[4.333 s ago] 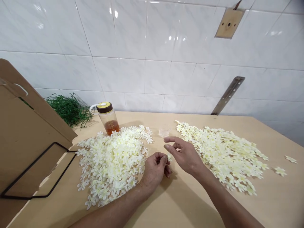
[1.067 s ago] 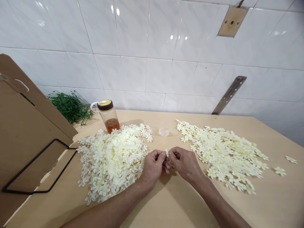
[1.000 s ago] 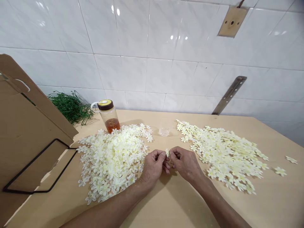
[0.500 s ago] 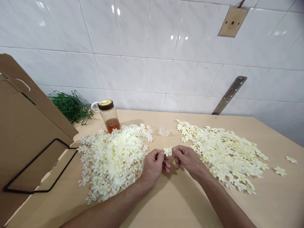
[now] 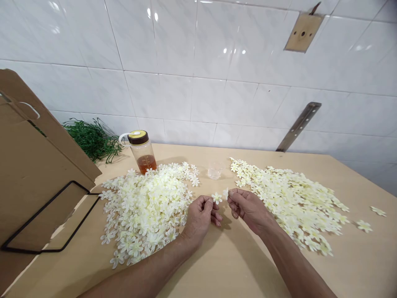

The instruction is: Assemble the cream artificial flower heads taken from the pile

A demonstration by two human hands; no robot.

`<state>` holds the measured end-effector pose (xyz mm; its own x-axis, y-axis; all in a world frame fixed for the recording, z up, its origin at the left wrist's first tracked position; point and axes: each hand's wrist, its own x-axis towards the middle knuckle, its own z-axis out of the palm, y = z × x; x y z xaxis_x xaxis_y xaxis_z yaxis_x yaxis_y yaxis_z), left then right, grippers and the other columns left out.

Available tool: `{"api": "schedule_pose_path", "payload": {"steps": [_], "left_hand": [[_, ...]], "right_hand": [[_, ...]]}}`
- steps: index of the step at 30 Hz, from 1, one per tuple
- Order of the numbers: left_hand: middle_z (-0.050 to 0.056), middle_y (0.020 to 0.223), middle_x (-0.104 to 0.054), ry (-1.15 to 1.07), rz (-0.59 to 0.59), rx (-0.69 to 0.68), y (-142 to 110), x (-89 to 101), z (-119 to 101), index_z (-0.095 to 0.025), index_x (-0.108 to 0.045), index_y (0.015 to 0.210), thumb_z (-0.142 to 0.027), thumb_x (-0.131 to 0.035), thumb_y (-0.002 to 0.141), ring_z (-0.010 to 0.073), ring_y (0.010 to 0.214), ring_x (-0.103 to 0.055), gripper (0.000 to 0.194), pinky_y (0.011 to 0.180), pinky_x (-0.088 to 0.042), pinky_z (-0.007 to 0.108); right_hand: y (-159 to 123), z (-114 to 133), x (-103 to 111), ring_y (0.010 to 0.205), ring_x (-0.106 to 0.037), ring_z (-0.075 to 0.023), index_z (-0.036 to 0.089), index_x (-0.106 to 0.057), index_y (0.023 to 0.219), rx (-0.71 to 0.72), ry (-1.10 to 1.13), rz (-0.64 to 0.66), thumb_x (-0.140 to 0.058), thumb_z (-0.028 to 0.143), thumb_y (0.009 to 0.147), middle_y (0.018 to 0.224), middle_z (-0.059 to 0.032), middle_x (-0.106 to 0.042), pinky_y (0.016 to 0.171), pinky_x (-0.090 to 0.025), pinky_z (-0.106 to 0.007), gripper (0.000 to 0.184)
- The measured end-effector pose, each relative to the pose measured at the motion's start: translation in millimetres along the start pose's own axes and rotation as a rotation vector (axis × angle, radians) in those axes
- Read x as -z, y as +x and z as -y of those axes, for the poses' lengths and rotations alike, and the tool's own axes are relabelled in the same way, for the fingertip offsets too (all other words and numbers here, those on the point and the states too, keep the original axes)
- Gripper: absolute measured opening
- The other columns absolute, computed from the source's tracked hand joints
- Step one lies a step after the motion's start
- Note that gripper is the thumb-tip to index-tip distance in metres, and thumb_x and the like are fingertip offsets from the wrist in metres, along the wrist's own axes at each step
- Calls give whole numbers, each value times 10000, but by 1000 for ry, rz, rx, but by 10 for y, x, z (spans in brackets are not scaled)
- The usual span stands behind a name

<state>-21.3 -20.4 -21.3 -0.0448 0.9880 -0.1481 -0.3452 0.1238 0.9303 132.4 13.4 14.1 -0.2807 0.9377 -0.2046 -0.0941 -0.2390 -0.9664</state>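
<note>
While the left hand (image 5: 200,217) pinches a cream, yellow-centred flower (image 5: 216,198), the right hand (image 5: 248,209) grasps a whitish petalled blossom (image 5: 226,193), short of the tan counter's (image 5: 214,265) far edge; slackening could drop either.

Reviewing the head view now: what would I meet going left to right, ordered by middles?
Cardboard → green bundle → left flower pile → left hand → left held flower → right held flower → right hand → right flower pile → loose flower → farther loose flower.
</note>
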Motion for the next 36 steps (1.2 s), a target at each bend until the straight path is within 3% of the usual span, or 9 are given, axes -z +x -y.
{"api": "schedule_pose_path", "payload": {"steps": [4, 8, 10, 13, 15, 18, 21, 27, 36], "left_hand": [[12, 586, -615, 41, 27, -13, 4, 10, 54, -149, -539, 751, -413, -549, 857, 107, 399, -565, 285, 397, -471, 213], [-3, 497, -586, 132, 62, -5, -3, -5, 92, -169, -536, 738, -377, -515, 870, 122, 373, -539, 247, 371, -458, 220], [-11, 471, -572, 168, 71, -5, -17, -17, 82, -177, -535, 729, -349, -507, 867, 119, 356, -519, 223, 359, -444, 216], [-14, 468, -570, 184, 93, -17, -43, -30, 39, -184, -525, 714, -327, -504, 862, 119, 356, -519, 207, 367, -446, 218], [-18, 465, -566, 183, 98, -20, -51, -33, 15, -185, -520, 709, -316, -497, 862, 118, 351, -519, 203, 368, -446, 218], [-23, 455, -559, 159, 61, -15, -39, -29, 13, -187, -520, 710, -319, -489, 866, 120, 347, -518, 207, 367, -447, 221], [-24, 467, -571, 116, 12, -31, -19, -16, 44, -193, -524, 720, -334, -495, 865, 126, 365, -539, 204, 382, -464, 227], [-31, 487, -576, 89, -24, -68, -28, -12, 62, -199, -522, 726, -358, -525, 851, 127, 367, -551, 202, 373, -468, 230], [-24, 492, -588, 84, 4, -35, -16, 1, 55, -177, -545, 750, -394, -541, 864, 116, 365, -549, 245, 395, -466, 220]], "right_hand": [[1, 1, -15, 464, -434, -72, 161, -572, 672, 22, -68, -39, -696, 352, 770, 580, 30, -521, 439, -397, -200, 248], [29, 68, -89, 443, -487, -96, 177, -574, 682, 113, -341, -162, -617, 323, 816, 545, 34, -521, 454, -419, -228, 202], [35, 150, -172, 514, -546, -123, 185, -640, 799, 248, -515, -201, -595, 334, 835, 650, -2, -603, 471, -442, -237, 159], [36, 252, -291, 716, -597, -155, 229, -666, 1102, 517, -725, -84, -584, 323, 854, 988, -63, -670, 526, -475, -240, 277], [34, 253, -320, 712, -589, -149, 236, -663, 1126, 599, -814, -111, -567, 320, 870, 1013, -63, -675, 539, -472, -243, 286], [14, 161, -278, 669, -591, -154, 216, -686, 889, 555, -910, -282, -570, 354, 869, 836, -36, -690, 590, -475, -262, 181], [-35, 57, -226, 612, -575, -158, 216, -641, 744, 479, -1015, -312, -575, 402, 856, 685, -10, -656, 568, -441, -267, 227], [-95, -2, -251, 683, -620, -189, 224, -690, 808, 392, -1105, -246, -537, 386, 863, 784, -40, -701, 641, -436, -293, 229], [-108, 55, -255, 618, -623, -186, 231, -709, 764, 308, -1100, -209, -496, 349, 880, 684, -25, -704, 594, -399, -274, 270]]}}
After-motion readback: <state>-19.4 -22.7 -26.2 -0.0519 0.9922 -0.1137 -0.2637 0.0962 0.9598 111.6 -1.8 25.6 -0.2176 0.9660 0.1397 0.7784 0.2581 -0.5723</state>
